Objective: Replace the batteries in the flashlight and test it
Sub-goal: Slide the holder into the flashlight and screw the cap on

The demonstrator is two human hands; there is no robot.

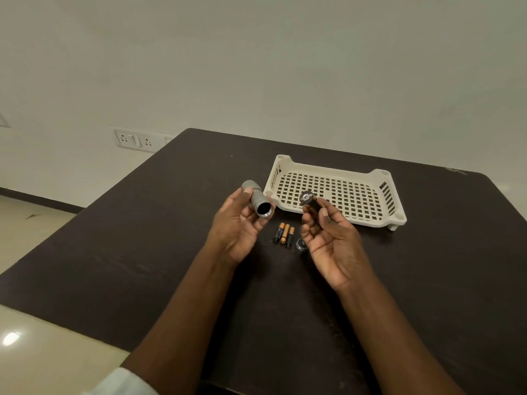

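1. Flashlight body (258, 203), a grey tube, sits in my left hand (238, 223); I see it lifted above the dark tabletop (142, 252), its open rear end with a silver threaded ring turned toward me and its wider head end pointing away to the left.
2. My left hand is curled round the tube, thumb on its far side, fingers underneath, palm facing right.
3. My right hand (332, 243) pinches a black battery holder (309, 202) between thumb and fingertips, raised above the tabletop; its round end with a metal contact faces up and toward the flashlight body. The two parts are near each other but apart.
4. The remaining fingers of that hand are loosely bent, palm facing left.
5. Three batteries (284, 234), black and copper coloured, lie side by side on the tabletop between my two hands, touching or nearly touching one another.
6. Just right of them, a small dark round tail cap (301, 243) rests on the tabletop, partly hidden behind my right hand.
7. A cream perforated tray (370, 178) stands on short feet beyond my hands, with nothing lying in the part I can see.
8. A white wall socket plate (134, 139) shows on the wall past the tabletop's left edge.
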